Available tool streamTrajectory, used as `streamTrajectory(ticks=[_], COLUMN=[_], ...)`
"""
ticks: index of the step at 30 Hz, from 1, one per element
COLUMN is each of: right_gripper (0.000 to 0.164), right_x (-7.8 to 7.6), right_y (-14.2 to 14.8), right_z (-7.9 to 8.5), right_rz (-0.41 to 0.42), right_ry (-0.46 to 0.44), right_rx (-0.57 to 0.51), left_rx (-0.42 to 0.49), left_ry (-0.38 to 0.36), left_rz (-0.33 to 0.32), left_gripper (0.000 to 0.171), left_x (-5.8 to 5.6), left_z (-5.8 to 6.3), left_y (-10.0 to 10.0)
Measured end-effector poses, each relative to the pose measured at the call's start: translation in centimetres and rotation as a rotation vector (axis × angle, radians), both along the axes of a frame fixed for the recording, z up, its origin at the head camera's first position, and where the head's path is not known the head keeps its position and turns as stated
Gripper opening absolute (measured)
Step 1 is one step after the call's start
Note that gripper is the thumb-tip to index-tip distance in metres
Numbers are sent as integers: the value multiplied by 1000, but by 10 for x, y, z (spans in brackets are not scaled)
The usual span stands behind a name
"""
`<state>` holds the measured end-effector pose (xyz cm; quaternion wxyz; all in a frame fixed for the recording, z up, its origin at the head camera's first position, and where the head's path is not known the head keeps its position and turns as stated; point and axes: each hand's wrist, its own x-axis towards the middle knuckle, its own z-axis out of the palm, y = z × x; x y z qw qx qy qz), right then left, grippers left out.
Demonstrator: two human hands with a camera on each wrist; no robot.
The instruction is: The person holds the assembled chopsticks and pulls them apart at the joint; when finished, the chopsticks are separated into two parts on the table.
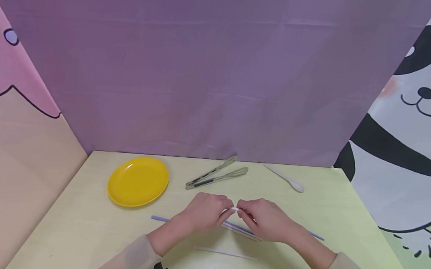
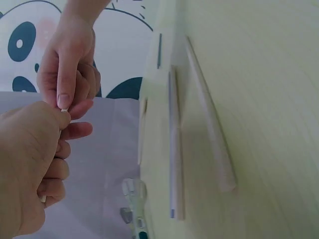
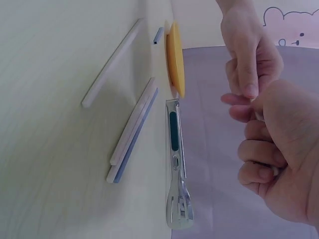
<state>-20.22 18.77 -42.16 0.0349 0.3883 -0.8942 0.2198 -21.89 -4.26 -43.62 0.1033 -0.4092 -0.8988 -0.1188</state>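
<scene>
Over the middle of the table, my left hand (image 1: pixel 207 210) and right hand (image 1: pixel 271 220) nearly meet. Both pinch a thin white stick (image 1: pixel 235 209), its short middle showing between the fingertips. In the left wrist view, the other fingers of the left hand (image 2: pixel 30 159) are curled, and a white end peeks out below them. The right wrist view likewise has the right hand (image 3: pixel 289 149) curled, with a bit of white at its lower fingers. Most of the stick is hidden. Below the hands lie white sticks (image 1: pixel 242 232) beside a blue stick (image 1: pixel 236 226); a single pale stick (image 1: pixel 224 253) lies nearer.
A yellow plate (image 1: pixel 138 182) sits at the back left. Metal tongs (image 1: pixel 216 177) lie spread behind the hands, with a white spoon (image 1: pixel 285 178) to their right. One blue stick (image 1: pixel 159 218) shows left of the left wrist, another blue stick (image 1: pixel 316 235) beyond the right forearm.
</scene>
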Motion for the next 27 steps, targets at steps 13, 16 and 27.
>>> streamTrajectory(ticks=[13, 16, 27], right_gripper=[30, 31, 29], right_x=[3, 1, -4], right_y=[-3, 0, 8], right_z=[9, 13, 23], right_rz=[103, 143, 129], right_ry=[-44, -86, -47], right_rx=[-99, -101, -104], left_rx=[108, 102, 133], left_ry=[-113, -72, -9], left_rz=[-79, -118, -51], left_gripper=[38, 39, 37], left_x=[5, 4, 8], left_z=[8, 10, 17], left_y=[-13, -13, -6])
